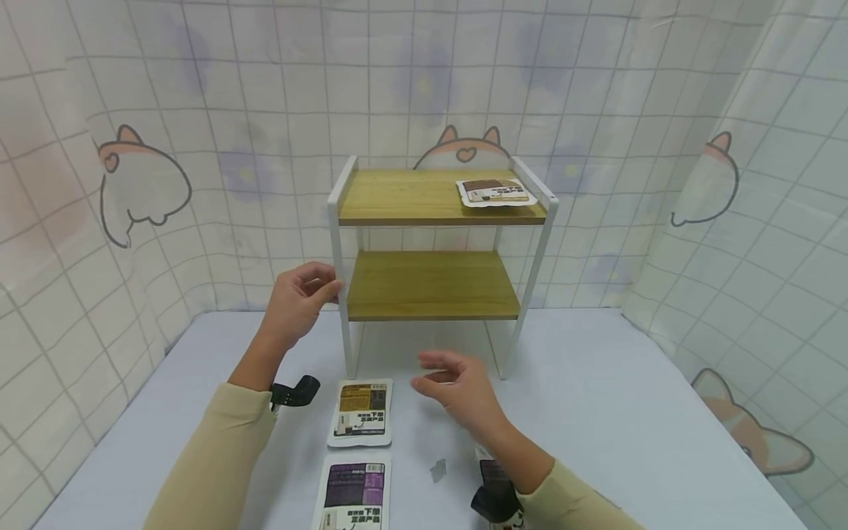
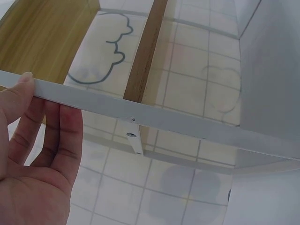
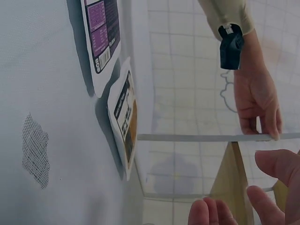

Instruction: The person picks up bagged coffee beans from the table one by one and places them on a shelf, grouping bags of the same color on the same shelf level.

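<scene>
A two-tier shelf with wooden boards and a white frame stands at the back of the table. My left hand grips its left front post, thumb on one side and fingers on the other, as the left wrist view shows. In front of the shelf, my right hand hovers over the table with loosely bent fingers, holding nothing. Closest to it lies a flat packet with a yellow-brown label. Nearer me is a purple-labelled packet. On the top board, at its right, rests a brown-labelled packet.
Another packet lies beneath my right wrist, mostly hidden by the wrist and its black camera. A small grey mesh-like patch is on the white tabletop. A tile-patterned cloth hangs behind and at both sides.
</scene>
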Action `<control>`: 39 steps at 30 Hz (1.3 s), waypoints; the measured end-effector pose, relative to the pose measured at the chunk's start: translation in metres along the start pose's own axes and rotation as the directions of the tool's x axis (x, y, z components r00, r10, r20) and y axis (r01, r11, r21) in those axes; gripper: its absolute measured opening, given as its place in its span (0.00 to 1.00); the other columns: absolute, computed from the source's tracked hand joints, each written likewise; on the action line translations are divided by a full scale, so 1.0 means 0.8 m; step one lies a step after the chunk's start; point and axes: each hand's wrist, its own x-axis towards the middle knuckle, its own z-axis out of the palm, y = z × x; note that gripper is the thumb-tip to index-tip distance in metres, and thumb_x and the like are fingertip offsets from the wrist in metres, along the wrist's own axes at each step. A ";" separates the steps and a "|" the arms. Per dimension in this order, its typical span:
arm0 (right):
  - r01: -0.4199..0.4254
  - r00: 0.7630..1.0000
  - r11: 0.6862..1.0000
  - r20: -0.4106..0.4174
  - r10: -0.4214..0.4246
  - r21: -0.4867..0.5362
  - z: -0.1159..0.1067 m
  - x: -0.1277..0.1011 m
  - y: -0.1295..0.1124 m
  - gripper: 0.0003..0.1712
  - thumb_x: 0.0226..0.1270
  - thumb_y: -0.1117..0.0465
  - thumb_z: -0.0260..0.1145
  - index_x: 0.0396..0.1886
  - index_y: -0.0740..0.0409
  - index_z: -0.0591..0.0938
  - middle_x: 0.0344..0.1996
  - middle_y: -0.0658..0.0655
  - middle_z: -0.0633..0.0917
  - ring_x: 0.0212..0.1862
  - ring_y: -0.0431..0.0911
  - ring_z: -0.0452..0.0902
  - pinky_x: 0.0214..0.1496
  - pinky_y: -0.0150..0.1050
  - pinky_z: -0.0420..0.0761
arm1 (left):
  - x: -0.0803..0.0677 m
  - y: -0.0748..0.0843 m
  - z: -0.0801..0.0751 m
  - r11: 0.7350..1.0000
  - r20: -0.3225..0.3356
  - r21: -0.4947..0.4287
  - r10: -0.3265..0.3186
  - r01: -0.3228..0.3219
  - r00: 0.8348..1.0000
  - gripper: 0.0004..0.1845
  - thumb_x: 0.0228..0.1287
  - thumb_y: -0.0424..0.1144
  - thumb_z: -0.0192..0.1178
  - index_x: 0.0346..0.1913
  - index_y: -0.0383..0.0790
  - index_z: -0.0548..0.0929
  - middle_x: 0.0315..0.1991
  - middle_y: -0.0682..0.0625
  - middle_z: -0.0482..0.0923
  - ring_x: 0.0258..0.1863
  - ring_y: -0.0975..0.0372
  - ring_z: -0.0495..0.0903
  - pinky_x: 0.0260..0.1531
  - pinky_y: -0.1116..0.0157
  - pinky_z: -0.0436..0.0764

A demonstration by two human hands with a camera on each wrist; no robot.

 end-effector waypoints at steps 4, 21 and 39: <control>-0.024 0.999 1.000 0.037 0.024 0.015 0.007 0.002 0.002 0.23 0.60 0.58 0.78 0.57 0.52 0.86 0.55 0.58 0.87 0.51 0.51 0.86 0.49 0.42 0.87 | 0.000 -0.001 0.001 1.000 0.003 0.001 0.001 -0.001 1.000 0.14 0.73 0.40 0.64 0.51 0.31 0.83 0.46 0.44 0.83 0.47 0.59 0.86 0.46 0.72 0.85; -0.130 0.980 0.990 0.143 0.137 -0.055 0.027 0.015 0.019 0.24 0.60 0.56 0.78 0.56 0.51 0.87 0.58 0.64 0.85 0.51 0.49 0.84 0.52 0.46 0.86 | 0.001 -0.004 0.002 1.000 -0.002 0.009 0.004 -0.004 1.000 0.13 0.73 0.40 0.64 0.50 0.33 0.84 0.45 0.46 0.83 0.46 0.62 0.86 0.45 0.73 0.85; -0.208 0.946 0.977 0.245 0.213 -0.045 0.047 0.022 0.023 0.32 0.56 0.60 0.80 0.62 0.56 0.83 0.60 0.70 0.81 0.44 0.53 0.86 0.50 0.50 0.88 | 0.001 -0.003 0.001 1.000 -0.009 0.011 -0.004 0.004 1.000 0.12 0.72 0.43 0.65 0.50 0.38 0.85 0.47 0.45 0.84 0.46 0.63 0.87 0.46 0.73 0.85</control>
